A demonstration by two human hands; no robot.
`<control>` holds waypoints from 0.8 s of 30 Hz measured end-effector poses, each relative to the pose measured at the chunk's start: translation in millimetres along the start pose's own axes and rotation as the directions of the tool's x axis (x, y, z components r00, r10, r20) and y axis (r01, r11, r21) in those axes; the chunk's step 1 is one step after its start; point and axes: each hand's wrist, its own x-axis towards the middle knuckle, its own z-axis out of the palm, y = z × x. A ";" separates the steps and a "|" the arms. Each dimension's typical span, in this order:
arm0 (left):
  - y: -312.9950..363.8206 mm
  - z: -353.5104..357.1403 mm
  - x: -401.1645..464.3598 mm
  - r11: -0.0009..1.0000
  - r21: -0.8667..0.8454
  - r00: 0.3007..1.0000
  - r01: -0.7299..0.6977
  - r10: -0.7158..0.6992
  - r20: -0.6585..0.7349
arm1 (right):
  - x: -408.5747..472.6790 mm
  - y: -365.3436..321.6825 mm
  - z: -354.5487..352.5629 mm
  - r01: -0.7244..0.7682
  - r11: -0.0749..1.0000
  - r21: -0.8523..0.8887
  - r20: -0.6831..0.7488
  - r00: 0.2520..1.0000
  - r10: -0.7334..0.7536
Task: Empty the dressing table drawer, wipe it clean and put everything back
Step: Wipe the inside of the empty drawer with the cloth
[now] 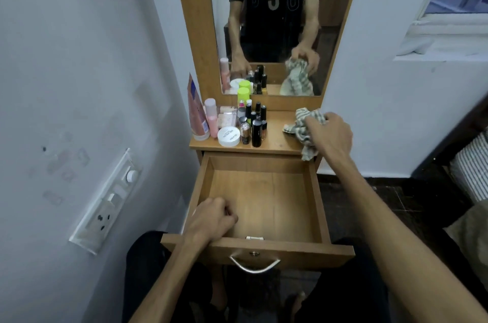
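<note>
Here right hand (330, 135) grips striped cloth (303, 127); left hand (211, 219) curled, holding nothing visible.

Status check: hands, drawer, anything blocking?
Right hand grips cloth on tabletop. Left hand curled at drawer front, drawer open, empty. Nothing blocking.

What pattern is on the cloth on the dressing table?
The cloth has grey-green and cream stripes, clearest in the head view.
</note>
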 end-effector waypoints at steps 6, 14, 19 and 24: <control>1.7 0.6 -3.3 0.999 -0.032 1.000 0.006 -0.006 -0.010 | -78.7 4.9 -48.6 0.182 0.983 0.029 0.043 0.982 -0.183; 1.5 0.8 -5.7 0.999 -0.042 0.999 0.001 -0.003 -0.036 | -118.4 39.8 9.0 0.353 0.809 -0.470 0.622 0.783 0.020; -0.1 1.1 -5.0 0.999 -0.050 0.999 -0.018 0.016 -0.037 | -112.6 46.0 51.4 0.284 0.840 -0.463 0.516 0.857 -0.005; -3.6 5.9 -2.7 0.997 -0.056 0.997 -0.046 0.042 -0.067 | -105.7 66.5 69.8 0.235 0.821 -0.520 0.490 0.869 0.062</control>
